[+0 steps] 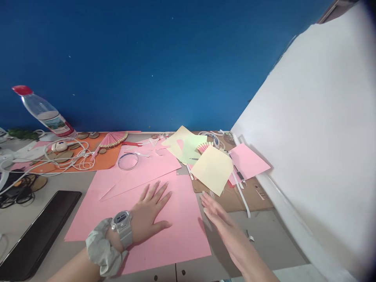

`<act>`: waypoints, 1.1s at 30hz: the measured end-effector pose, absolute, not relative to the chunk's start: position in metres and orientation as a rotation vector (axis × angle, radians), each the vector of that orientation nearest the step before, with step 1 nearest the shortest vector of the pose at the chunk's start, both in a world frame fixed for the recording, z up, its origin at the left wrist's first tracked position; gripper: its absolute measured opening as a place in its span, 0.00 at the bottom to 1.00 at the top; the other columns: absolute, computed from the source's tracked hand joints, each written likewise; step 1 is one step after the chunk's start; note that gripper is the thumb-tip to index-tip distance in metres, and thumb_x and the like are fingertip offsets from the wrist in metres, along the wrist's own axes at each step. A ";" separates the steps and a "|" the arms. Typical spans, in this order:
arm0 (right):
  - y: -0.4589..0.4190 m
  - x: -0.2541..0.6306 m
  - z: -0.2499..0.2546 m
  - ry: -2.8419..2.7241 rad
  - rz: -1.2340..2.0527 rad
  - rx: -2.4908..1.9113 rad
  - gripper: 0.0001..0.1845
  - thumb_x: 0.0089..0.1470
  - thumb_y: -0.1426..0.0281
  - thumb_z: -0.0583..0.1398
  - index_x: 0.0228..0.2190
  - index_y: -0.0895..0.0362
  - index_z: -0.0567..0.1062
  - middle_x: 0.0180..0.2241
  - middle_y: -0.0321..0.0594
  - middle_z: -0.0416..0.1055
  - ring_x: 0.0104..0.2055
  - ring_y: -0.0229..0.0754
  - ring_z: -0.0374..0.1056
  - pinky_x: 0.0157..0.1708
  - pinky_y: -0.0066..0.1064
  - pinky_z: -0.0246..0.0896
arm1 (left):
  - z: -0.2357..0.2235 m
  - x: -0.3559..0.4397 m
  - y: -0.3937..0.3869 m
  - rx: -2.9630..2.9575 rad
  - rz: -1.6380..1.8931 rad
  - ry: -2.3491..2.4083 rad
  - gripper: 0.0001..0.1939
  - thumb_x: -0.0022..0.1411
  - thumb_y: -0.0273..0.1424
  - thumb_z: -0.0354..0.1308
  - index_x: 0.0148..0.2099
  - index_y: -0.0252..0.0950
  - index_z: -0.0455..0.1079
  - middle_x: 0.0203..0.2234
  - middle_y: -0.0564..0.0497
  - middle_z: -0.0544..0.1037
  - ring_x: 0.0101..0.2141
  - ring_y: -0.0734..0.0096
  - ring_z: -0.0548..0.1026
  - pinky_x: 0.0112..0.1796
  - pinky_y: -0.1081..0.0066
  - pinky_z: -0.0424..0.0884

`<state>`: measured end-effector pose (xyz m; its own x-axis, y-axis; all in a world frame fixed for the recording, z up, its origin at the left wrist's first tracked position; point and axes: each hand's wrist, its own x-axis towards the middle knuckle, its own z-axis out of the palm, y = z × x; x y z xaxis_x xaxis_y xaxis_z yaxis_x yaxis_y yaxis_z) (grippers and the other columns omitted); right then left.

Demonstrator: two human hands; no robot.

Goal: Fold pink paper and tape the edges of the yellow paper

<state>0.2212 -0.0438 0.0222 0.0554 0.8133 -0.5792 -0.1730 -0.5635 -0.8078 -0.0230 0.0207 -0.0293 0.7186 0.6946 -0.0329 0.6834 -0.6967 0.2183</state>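
Note:
My left hand lies flat with spread fingers on a large sheet of pink paper. A watch and a grey scrunchie circle that wrist. Just right of the sheet's edge is my right hand, turned on its side, fingers stretched out together, with nothing visible in it. Beyond its fingertips, a pale yellow square of paper rests over a cardboard piece. A roll of clear tape sits on the pink paper farther back. Whether my right hand touches the table, I cannot tell.
A black phone lies at the left, below tangled white cables. Behind them stand a red-capped bottle and a folded pink paper fan. A craft knife lies by a pink square. A white wall bounds the right.

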 end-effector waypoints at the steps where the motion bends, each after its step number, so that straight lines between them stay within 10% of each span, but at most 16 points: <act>1: -0.047 0.224 0.019 -0.681 1.606 -1.589 0.31 0.55 0.56 0.57 0.58 0.44 0.58 0.64 0.30 0.47 0.66 0.41 0.39 0.64 0.40 0.34 | -0.029 -0.023 0.016 2.705 0.080 1.114 0.39 0.61 0.54 0.41 0.67 0.40 0.41 0.66 0.46 0.39 0.63 0.48 0.38 0.58 0.47 0.43; 13: -0.047 0.217 0.014 -0.794 1.661 -1.550 0.25 0.55 0.56 0.55 0.54 0.46 0.64 0.61 0.33 0.55 0.64 0.43 0.45 0.62 0.39 0.39 | 0.009 -0.026 0.069 2.239 0.118 1.365 0.28 0.48 0.41 0.62 0.48 0.34 0.61 0.44 0.44 0.68 0.40 0.59 0.70 0.41 0.60 0.68; 23: -0.045 0.216 0.021 -0.962 1.603 -1.589 0.22 0.56 0.56 0.53 0.52 0.45 0.66 0.59 0.35 0.57 0.62 0.45 0.50 0.56 0.37 0.51 | 0.012 -0.020 0.083 2.252 0.074 1.332 0.33 0.40 0.43 0.66 0.47 0.36 0.62 0.48 0.43 0.64 0.45 0.55 0.66 0.44 0.60 0.64; 28: -0.046 0.221 0.018 -1.008 1.614 -1.580 0.22 0.55 0.54 0.54 0.51 0.45 0.66 0.58 0.35 0.58 0.61 0.44 0.52 0.57 0.36 0.49 | 0.012 -0.021 0.084 2.227 0.031 1.303 0.27 0.43 0.42 0.64 0.43 0.37 0.63 0.33 0.50 0.70 0.33 0.61 0.70 0.34 0.64 0.66; 33: -0.044 0.214 0.022 -0.868 1.581 -1.504 0.24 0.54 0.54 0.56 0.51 0.45 0.66 0.59 0.35 0.58 0.63 0.44 0.48 0.58 0.38 0.46 | 0.012 -0.016 0.077 2.269 0.130 1.249 0.23 0.44 0.41 0.64 0.42 0.38 0.65 0.46 0.46 0.66 0.47 0.56 0.65 0.45 0.61 0.64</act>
